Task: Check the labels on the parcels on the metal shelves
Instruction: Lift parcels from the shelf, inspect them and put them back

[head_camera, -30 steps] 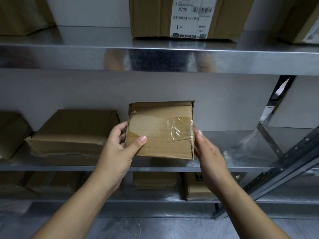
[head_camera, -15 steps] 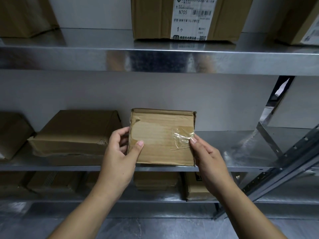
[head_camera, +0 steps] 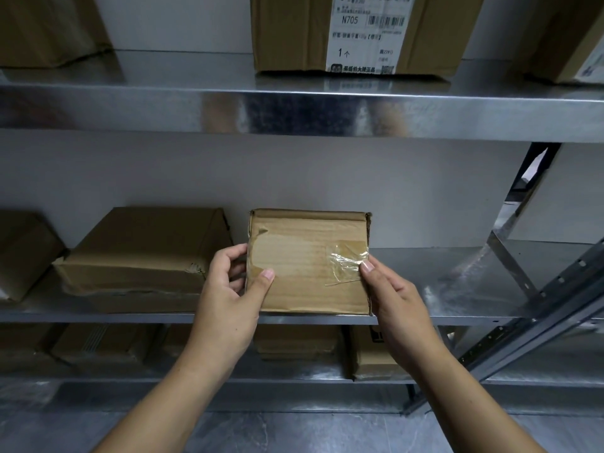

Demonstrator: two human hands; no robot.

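Observation:
A small flat cardboard parcel [head_camera: 307,259] with clear tape across its face stands tilted at the front of the middle metal shelf [head_camera: 457,289]. No label shows on the side facing me. My left hand [head_camera: 228,289] grips its left edge, thumb on the front and fingers behind. My right hand [head_camera: 392,295] holds the right edge, thumb on the crumpled tape. On the upper shelf [head_camera: 294,106] a larger box [head_camera: 359,31] carries a white label [head_camera: 362,37] reading N705 with a barcode.
A wider brown parcel [head_camera: 143,250] lies left of the held one, and another [head_camera: 23,250] sits at the far left. More boxes [head_camera: 369,354] stand on the bottom shelf. A slanted metal upright [head_camera: 539,308] crosses the right side. Grey floor lies below.
The parcel has come down from its raised position to the middle shelf's front edge. My right thumb has shifted from the parcel's edge onto the taped front.

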